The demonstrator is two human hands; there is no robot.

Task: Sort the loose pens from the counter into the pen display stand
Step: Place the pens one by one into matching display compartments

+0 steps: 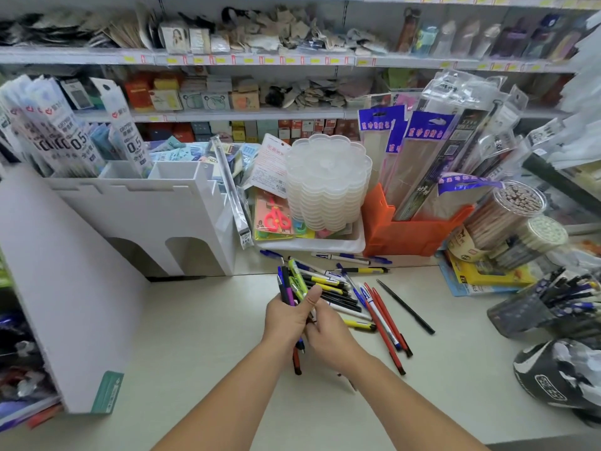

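Observation:
My left hand [287, 315] grips a bundle of pens [290, 281] upright above the counter, thumb pressed across them; green, purple, black and blue barrels stick out above the fist and red and black ends below. My right hand [328, 335] lies against the left one, its fingers curled around the lower part of the same bundle. Loose pens [341, 294] lie scattered on the beige counter [195, 336] just right of my hands: yellow-black, white, red and one thin black one [406, 306]. The white pen display stand [182, 203] with open top slots stands at the back left.
A white tray [325, 245] holds stacked clear dishes and scissors packs. An orange holder [409, 236] with packaged brushes stands to its right. Pencil tubs [507, 219], a mesh cup of pens [533, 312] and a dark bag [559, 375] crowd the right side. A white panel [65, 288] stands left.

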